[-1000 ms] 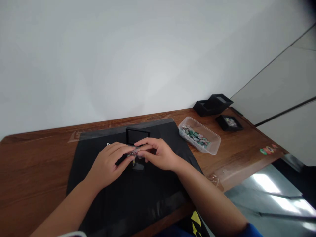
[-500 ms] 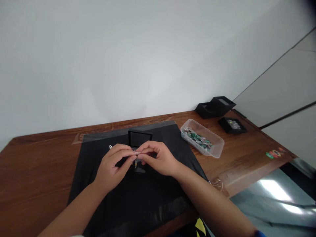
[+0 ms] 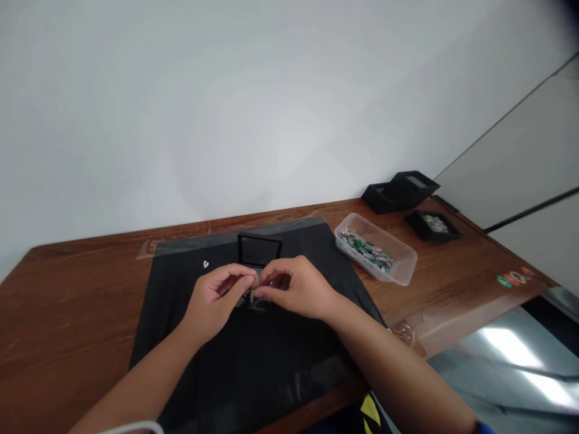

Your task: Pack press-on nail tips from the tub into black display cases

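My left hand (image 3: 215, 301) and my right hand (image 3: 296, 288) meet over a black mat (image 3: 253, 367), fingertips close together. Both are closed in a pinch. Between them is a small pale, shiny piece (image 3: 256, 281), too small and too covered to name. Just below the fingertips shows a small yellowish bit (image 3: 251, 296). Behind my hands stands a black-framed lid or panel (image 3: 261, 249), tilted up; its lower part is hidden by my fingers. A little white scrap (image 3: 205, 264) lies on the mat, left of the panel.
A clear plastic tub (image 3: 398, 256) with many small green and pinkish pieces stands right of the mat. Farther right are stacked black boxes (image 3: 400, 191) and a black box with shiny contents (image 3: 433, 225). Coloured rings (image 3: 514, 278) lie near the table's (image 3: 81, 301) right edge.
The view has shifted slightly. My fingertips have drawn a little apart around the small piece, showing more of it. The white scrap is now farther from my left hand.
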Available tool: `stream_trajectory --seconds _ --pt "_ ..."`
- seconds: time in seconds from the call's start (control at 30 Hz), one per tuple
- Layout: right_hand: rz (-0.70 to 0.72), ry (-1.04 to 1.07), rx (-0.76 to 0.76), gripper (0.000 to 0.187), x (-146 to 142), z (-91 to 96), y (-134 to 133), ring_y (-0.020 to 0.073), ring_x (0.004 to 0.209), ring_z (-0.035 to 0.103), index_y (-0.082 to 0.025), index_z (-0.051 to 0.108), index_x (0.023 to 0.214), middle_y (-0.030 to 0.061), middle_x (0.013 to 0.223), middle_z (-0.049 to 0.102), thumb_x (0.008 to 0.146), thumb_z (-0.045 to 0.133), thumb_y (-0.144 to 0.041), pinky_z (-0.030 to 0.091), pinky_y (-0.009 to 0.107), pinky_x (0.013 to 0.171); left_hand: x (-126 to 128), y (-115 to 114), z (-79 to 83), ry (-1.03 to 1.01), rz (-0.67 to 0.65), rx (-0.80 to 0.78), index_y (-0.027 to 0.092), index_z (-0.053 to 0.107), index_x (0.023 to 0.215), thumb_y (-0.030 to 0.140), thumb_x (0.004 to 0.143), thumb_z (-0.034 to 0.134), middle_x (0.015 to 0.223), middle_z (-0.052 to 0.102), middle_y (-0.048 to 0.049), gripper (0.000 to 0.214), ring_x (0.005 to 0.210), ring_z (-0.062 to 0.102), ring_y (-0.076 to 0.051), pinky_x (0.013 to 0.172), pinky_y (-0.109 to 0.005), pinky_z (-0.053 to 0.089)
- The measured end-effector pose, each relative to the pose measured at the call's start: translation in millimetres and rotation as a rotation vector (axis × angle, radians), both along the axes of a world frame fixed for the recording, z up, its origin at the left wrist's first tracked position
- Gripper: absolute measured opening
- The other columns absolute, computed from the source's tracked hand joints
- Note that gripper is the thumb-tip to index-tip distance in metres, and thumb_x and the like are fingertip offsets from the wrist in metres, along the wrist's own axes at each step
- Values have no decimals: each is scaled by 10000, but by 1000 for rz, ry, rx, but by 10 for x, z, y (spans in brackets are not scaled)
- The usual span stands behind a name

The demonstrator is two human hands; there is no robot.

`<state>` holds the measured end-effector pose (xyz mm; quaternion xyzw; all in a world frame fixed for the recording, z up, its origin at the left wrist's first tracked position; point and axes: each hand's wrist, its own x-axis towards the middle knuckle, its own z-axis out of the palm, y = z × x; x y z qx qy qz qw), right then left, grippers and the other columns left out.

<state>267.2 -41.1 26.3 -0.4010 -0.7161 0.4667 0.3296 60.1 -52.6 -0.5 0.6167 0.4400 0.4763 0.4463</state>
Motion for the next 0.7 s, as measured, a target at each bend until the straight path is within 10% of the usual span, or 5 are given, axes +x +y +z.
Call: stream_trajectory --seconds 0.2,0.53,0.7 --pt "-61 -150 247 376 71 46 -4 153 771 753 -279 725 1192 8 1012 811 825 801 -308 568 248 739 -23 41 -3 -33 -11 -67 203 782 886 406 817 800 782 787 -47 215 688 740 -178 637 -260 617" --pt "-49 -138 386 236 -12 -18 -57 150 781 751 -281 771 1144 13 1002 813 932 705 -362 537 232 699 -40 44 16 -97 -74 -101 202 710 991 363 832 798 815 792 -36 243 703 750 -173 673 -277 615" --pt "-91 -274 326 257 32 56 -33 130 640 678 -260 786 1125 8 850 797 881 762 -336 462 236 611 -83 56 67 -133 214 77 192 712 947 309 816 804 706 706 19 198 575 643 -103 557 -204 528"
